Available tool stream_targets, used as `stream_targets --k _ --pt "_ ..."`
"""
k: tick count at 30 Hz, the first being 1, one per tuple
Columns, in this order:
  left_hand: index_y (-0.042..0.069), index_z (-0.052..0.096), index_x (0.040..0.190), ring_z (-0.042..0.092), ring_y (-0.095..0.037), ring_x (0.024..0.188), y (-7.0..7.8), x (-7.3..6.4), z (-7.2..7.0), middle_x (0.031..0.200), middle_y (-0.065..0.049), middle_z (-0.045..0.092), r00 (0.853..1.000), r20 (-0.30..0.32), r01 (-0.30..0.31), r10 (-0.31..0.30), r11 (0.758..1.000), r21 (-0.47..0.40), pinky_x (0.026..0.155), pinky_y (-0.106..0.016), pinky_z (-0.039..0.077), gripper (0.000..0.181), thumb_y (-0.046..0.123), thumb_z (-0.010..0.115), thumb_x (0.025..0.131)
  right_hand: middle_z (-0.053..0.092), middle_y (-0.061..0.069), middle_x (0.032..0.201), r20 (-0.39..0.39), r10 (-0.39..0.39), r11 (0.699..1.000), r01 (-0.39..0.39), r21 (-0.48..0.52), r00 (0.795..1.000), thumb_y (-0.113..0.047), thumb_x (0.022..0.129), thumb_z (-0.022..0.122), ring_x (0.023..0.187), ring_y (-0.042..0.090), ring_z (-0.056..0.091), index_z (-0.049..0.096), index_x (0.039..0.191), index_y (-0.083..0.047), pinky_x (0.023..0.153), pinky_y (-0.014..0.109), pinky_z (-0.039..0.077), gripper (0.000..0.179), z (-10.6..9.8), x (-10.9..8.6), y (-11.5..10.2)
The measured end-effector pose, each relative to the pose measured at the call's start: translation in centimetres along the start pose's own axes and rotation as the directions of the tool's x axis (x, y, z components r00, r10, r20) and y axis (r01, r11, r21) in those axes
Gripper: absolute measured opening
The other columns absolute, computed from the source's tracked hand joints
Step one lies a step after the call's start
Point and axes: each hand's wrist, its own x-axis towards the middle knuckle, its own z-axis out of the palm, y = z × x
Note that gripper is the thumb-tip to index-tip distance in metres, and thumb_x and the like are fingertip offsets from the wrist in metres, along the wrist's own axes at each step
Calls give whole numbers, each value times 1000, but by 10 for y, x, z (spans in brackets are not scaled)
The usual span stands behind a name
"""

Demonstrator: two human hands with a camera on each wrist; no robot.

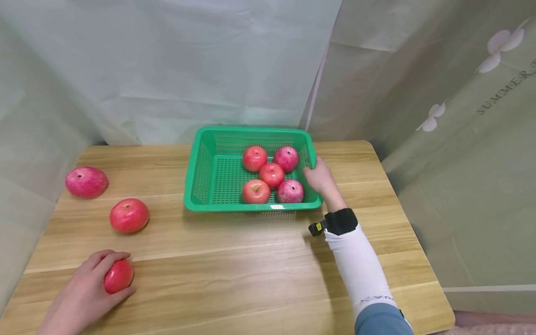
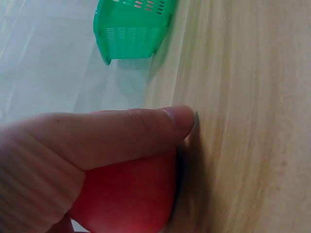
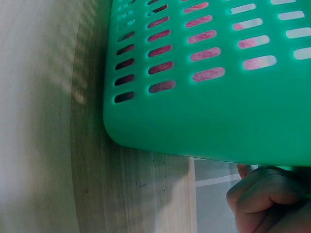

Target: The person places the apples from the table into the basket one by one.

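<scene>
At the table's near left, my left hand (image 1: 85,284) curls its fingers and thumb round a red apple (image 1: 119,276). The left wrist view has the thumb lying across that apple (image 2: 131,194), which sits low against the wood. My right hand (image 1: 322,179) grips the right rim of a green plastic basket (image 1: 251,207). Its curled fingers (image 3: 265,194) show below the basket wall in the right wrist view. Several red and pinkish apples are gathered in the basket's right half, among them a middle apple (image 1: 271,175). The basket floor shows bare on the left.
Two more apples lie on the wooden table (image 1: 234,270) at left: a red apple (image 1: 129,216) and, farther back, a darker pink apple (image 1: 86,182). Pale curtains (image 1: 188,70) hang behind the table and at both sides.
</scene>
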Motion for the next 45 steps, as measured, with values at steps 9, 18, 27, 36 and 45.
stream_targets --k 9,18,27,36,45 --pt "3 64 131 60 -45 99 0 -3 0 121 -25 57 1000 -1 -18 18 1000 -10 71 -64 59 88 31 106 59 58 23 142 -4 -9 1000 9 -4 1000 -19 109 51 127 38 58 46 152 -1 103 59 54 47 0 1 0" --pt "1 61 130 59 -44 100 1 -2 -1 122 -25 59 999 10 -34 34 999 -24 70 -64 61 84 18 105 60 58 25 140 -10 -14 1000 14 -18 1000 -19 108 51 126 39 60 44 153 0 100 58 56 50 0 1 1" --pt "6 65 128 61 -41 101 -3 -3 -4 122 -20 62 1000 7 -30 30 999 -18 64 -42 59 84 35 106 60 59 24 139 -8 -22 1000 22 -14 1000 -20 108 51 124 38 60 46 151 0 100 58 56 48 -1 2 1" --pt "7 64 129 61 -39 101 -3 -4 -5 122 -18 61 1000 21 -20 21 1000 -18 63 -38 57 86 38 106 61 59 25 139 -4 -28 1000 28 -13 1000 -18 108 50 124 39 60 46 152 1 100 58 56 47 -1 2 2" --pt "6 64 130 60 -41 101 3 -2 -10 124 -21 60 999 6 -35 35 999 -31 63 -40 60 88 35 107 60 59 23 138 -1 -27 1000 27 -6 1000 -19 108 51 123 37 60 47 151 -1 100 57 55 47 0 1 2"
